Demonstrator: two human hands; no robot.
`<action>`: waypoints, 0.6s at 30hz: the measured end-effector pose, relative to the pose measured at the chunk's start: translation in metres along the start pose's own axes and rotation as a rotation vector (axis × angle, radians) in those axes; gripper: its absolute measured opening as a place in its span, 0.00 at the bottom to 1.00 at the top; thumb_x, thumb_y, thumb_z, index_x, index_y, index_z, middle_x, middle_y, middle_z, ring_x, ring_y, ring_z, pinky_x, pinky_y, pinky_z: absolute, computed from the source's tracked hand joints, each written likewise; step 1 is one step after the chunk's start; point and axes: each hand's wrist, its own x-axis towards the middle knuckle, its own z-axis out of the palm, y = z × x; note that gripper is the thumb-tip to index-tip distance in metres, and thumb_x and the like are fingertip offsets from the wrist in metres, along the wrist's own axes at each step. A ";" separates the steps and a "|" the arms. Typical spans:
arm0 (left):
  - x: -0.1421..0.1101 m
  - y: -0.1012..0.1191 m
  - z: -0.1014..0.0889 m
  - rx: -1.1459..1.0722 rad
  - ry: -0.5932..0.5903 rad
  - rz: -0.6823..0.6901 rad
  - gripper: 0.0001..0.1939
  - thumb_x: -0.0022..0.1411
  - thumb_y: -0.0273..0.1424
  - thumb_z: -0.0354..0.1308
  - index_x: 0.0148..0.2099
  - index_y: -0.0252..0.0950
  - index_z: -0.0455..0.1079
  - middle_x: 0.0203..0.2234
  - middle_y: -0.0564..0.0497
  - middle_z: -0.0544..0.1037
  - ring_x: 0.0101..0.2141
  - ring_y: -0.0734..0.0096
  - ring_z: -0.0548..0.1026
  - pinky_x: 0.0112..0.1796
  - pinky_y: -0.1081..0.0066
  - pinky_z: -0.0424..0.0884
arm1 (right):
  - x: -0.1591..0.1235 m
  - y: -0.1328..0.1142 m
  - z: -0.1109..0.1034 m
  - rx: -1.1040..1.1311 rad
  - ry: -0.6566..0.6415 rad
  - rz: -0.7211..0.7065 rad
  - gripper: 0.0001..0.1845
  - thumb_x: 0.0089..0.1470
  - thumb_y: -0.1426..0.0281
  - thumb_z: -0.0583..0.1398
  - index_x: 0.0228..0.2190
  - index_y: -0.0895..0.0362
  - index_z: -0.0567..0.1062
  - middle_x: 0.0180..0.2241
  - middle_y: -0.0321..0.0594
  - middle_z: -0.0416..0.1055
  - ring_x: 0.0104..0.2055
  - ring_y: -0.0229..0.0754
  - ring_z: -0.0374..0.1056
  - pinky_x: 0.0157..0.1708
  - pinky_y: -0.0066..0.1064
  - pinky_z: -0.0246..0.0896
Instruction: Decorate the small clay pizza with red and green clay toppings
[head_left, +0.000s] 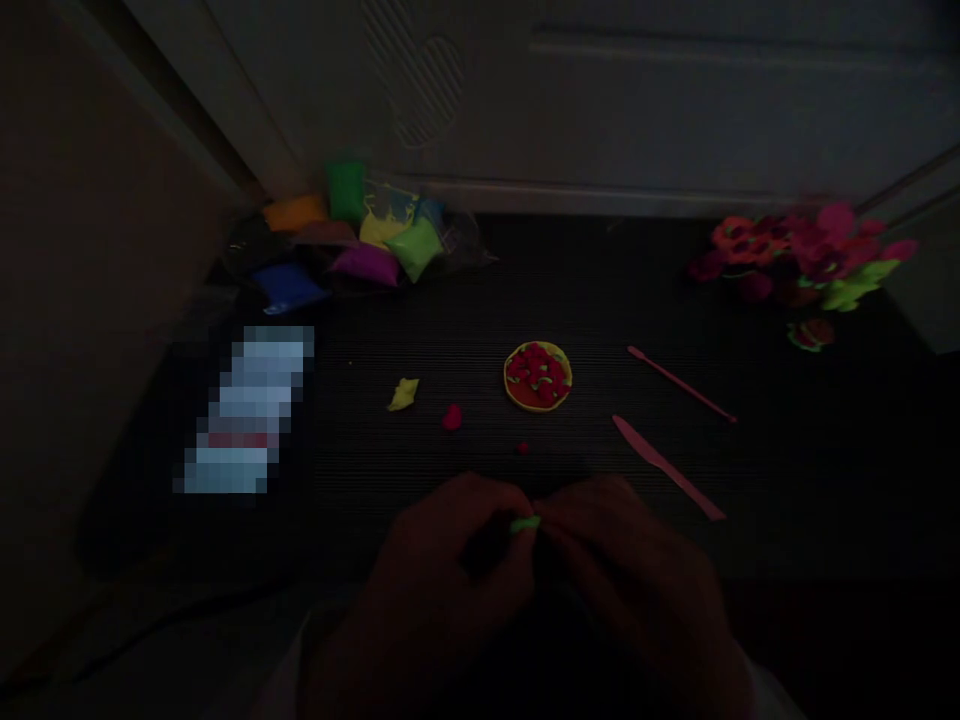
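Observation:
In dim light, my left hand and my right hand meet at the front of the dark table. A small piece of light green modelling clay is pinched between their fingertips; both hands are closed on it. Just beyond lie a tiny red clay ball and a larger red clay lump. Farther back sits a round yellow-rimmed clay dish topped with red lumps and green bits. A yellow clay scrap rests to the left.
A pink clay knife and a thin pink modelling tool lie on the right. Several coloured clay packets are piled at the back left, behind a blurred-out bright screen. Colourful clay flowers and a small burger-like piece stand back right.

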 end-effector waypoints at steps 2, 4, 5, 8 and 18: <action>0.002 0.001 0.001 -0.099 -0.024 -0.089 0.04 0.52 0.30 0.56 0.33 0.41 0.71 0.26 0.56 0.76 0.27 0.73 0.72 0.30 0.76 0.65 | 0.001 0.000 0.000 -0.026 0.016 0.002 0.14 0.49 0.78 0.55 0.38 0.54 0.69 0.32 0.36 0.74 0.33 0.37 0.69 0.32 0.31 0.64; 0.004 0.002 0.001 -0.214 -0.044 -0.176 0.04 0.52 0.31 0.56 0.33 0.41 0.71 0.27 0.56 0.76 0.28 0.72 0.73 0.30 0.76 0.66 | 0.001 -0.001 0.000 -0.039 0.043 -0.009 0.15 0.49 0.79 0.55 0.39 0.55 0.69 0.31 0.37 0.74 0.33 0.37 0.69 0.32 0.31 0.64; 0.005 0.003 0.001 -0.276 -0.045 -0.214 0.04 0.52 0.31 0.56 0.33 0.41 0.71 0.26 0.56 0.76 0.28 0.72 0.72 0.29 0.76 0.66 | 0.001 -0.002 0.000 -0.031 0.052 -0.020 0.15 0.48 0.79 0.55 0.40 0.55 0.69 0.31 0.37 0.74 0.33 0.37 0.69 0.31 0.31 0.64; 0.007 0.003 0.001 -0.453 -0.051 -0.299 0.03 0.51 0.30 0.57 0.31 0.40 0.71 0.25 0.57 0.76 0.27 0.73 0.72 0.28 0.77 0.65 | 0.003 -0.002 -0.002 0.013 0.052 -0.050 0.16 0.47 0.79 0.56 0.40 0.55 0.68 0.32 0.37 0.74 0.33 0.37 0.69 0.32 0.30 0.64; 0.009 -0.001 0.005 -0.402 -0.173 -0.326 0.03 0.49 0.31 0.56 0.28 0.38 0.70 0.20 0.57 0.69 0.23 0.76 0.66 0.23 0.79 0.61 | 0.009 -0.005 -0.003 -0.087 0.169 -0.058 0.09 0.45 0.79 0.54 0.29 0.55 0.69 0.23 0.34 0.71 0.26 0.36 0.67 0.25 0.28 0.63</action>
